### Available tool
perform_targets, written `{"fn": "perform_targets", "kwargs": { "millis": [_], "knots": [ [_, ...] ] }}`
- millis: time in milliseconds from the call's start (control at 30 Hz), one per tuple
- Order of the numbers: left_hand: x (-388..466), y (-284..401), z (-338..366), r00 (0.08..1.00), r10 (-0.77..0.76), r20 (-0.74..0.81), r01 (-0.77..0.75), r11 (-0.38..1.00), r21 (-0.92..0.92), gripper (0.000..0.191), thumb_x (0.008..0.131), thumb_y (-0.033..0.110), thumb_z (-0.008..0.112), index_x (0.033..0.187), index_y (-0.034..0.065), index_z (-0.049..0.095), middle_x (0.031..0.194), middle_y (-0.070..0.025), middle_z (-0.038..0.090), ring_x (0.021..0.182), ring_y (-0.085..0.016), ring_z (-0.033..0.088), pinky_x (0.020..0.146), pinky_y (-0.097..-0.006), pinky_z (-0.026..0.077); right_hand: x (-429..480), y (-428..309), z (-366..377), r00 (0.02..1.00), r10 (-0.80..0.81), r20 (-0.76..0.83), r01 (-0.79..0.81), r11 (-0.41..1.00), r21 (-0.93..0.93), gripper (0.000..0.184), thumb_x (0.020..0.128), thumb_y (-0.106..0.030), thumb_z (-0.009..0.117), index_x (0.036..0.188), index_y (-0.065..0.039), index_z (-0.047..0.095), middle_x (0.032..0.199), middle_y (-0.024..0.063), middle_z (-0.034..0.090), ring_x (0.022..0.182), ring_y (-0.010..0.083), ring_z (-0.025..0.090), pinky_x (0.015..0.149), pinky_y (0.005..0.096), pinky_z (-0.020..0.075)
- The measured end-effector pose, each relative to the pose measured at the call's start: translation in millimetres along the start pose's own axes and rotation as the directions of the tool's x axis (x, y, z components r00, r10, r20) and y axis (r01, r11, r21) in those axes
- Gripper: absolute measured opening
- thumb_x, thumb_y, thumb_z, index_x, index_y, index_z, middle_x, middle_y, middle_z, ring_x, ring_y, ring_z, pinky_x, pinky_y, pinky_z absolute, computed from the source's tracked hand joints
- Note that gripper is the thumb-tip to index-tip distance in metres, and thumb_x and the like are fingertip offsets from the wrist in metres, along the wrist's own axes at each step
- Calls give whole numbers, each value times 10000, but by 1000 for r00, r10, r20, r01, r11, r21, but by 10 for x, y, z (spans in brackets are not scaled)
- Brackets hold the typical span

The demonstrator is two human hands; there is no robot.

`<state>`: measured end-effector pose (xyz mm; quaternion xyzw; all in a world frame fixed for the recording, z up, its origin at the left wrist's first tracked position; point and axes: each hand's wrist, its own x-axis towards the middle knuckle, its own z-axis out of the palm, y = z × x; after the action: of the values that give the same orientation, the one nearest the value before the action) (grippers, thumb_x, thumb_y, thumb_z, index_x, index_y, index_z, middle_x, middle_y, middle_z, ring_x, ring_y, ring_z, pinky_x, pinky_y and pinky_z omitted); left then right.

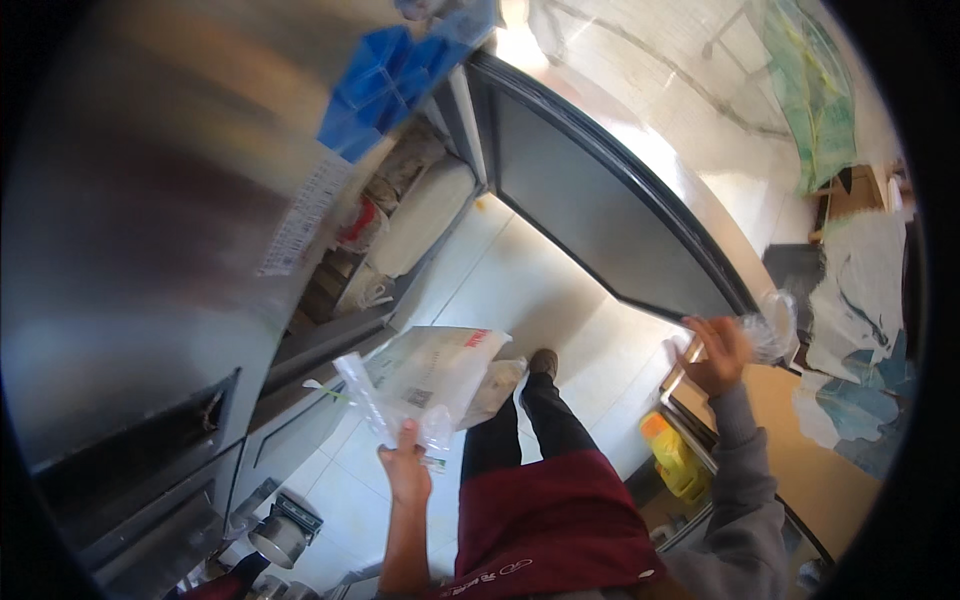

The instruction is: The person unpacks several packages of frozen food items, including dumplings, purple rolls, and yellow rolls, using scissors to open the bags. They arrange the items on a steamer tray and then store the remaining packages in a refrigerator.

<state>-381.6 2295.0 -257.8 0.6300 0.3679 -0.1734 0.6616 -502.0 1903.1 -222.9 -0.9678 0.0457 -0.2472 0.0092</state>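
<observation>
My left hand [407, 466] grips a printed, translucent plastic bag [439, 375] by its gathered edge, thumb on top. The bag hangs over the floor in front of my legs. Beside it, partly covered, is a second plastic bag [491, 391] with something brownish inside; I cannot tell how it is held. At the right, my right hand [718, 358] has its fingers apart near the outer end of the swung-out cabinet door [600, 195]. Whether it touches the door is unclear. Inside the steel refrigerator cabinet [300, 360], a long pale wrapped package [427, 214] lies among other bags.
A yellow bottle with an orange cap [673, 454] stands low at the right, by a tan tabletop [799, 442]. Crumpled clear plastic [769, 326] is at the door's end. A metal pot [277, 538] sits lower left. Leaf-patterned fabric [855, 300] hangs at far right.
</observation>
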Motion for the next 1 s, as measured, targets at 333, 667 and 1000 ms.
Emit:
{"fn": "perform_targets", "kwargs": {
  "millis": [333, 667, 1000],
  "knots": [
    [375, 252, 568, 952, 123, 280, -124, 992, -15, 390, 750, 27, 679, 1108, -44, 542, 1032, -87, 593, 893, -154, 570, 802, -290, 455, 986, -1603, 2257, 766, -342, 544, -65, 801, 595, 665, 741, -450, 613, 1320, -181, 425, 963, 124, 579, 652, 267, 638, 563, 390, 529],
    [1709, -450, 579, 793, 517, 321, -459, 855, -243, 355, 776, 355, 689, 879, 35, 577, 984, -73, 554, 949, -197, 530, 773, -316, 436, 1395, -1549, 3704, 946, -322, 46, 160, 584, 796, 498, 699, -398, 691, 1106, -130, 588, 859, 98, 669, 724, 247, 661, 643, 356, 535],
    [2380, -1103, 722, 786, 580, -213, -617, 723, -309, 288, 863, 328, 595, 861, 43, 549, 773, -49, 591, 582, -95, 509, 513, -222, 295, 1561, -1310, 3832, 925, -256, 283, -379, -692, 615, 477, 774, -95, 595, 1212, 31, 456, 1126, 150, 574, 992, 237, 587, 875, 333, 478]
  ]
}}
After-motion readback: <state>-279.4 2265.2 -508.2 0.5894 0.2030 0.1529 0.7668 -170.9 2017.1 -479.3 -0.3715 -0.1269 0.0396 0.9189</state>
